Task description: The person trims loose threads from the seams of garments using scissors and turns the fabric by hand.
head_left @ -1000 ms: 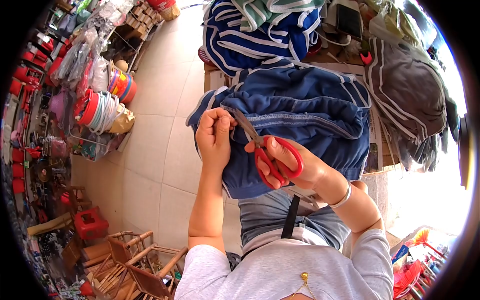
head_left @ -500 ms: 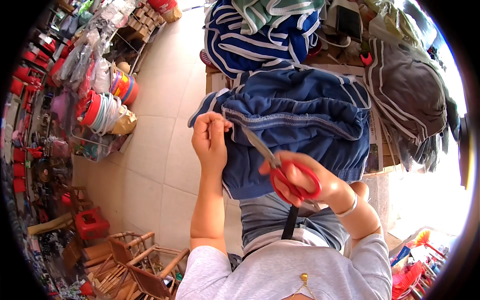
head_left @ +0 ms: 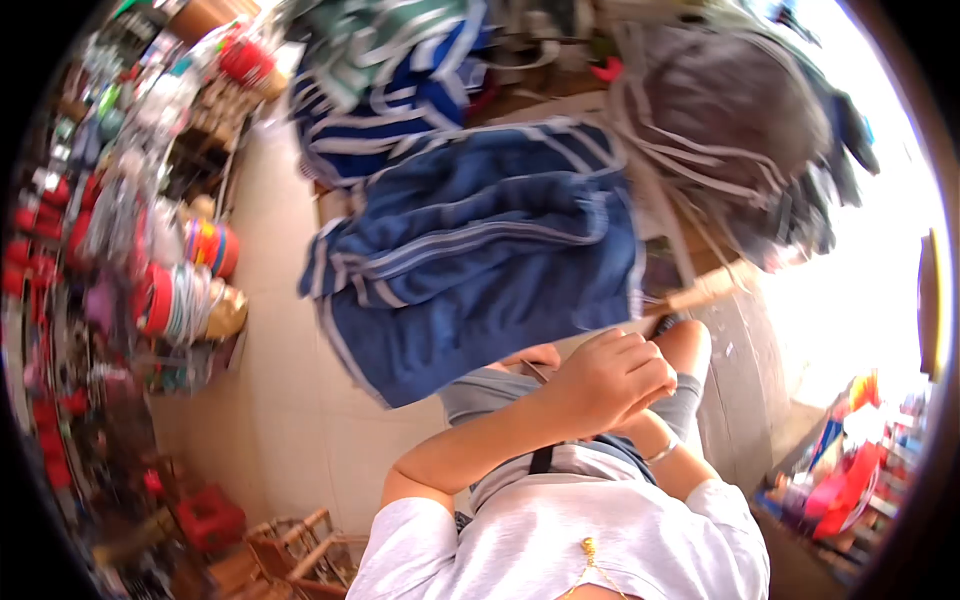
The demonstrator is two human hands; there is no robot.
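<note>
My left hand [head_left: 612, 378] is closed in a pinch at the lower right of the blue garment, just past its hem; whatever is between the fingers is too small to make out. Crossing beneath it, my right hand [head_left: 628, 424] is mostly hidden by my left hand and forearm, and its fingers cannot be made out. No red scissors handles show. The blue garment with white stripes [head_left: 480, 290] lies over the table's near edge, its folded part on top.
Blue-and-white striped clothes [head_left: 380, 125] and green cloth [head_left: 375, 45] are piled at the back left. A grey-brown garment [head_left: 725, 100] lies at the right. Packed shelves line the left side, and a red stool [head_left: 210, 517] stands near a wooden chair [head_left: 305, 550].
The view has shifted. My left hand has left the garment's left end and crossed to the right over my right hand. The red-handled scissors, held in my right hand before, are out of sight.
</note>
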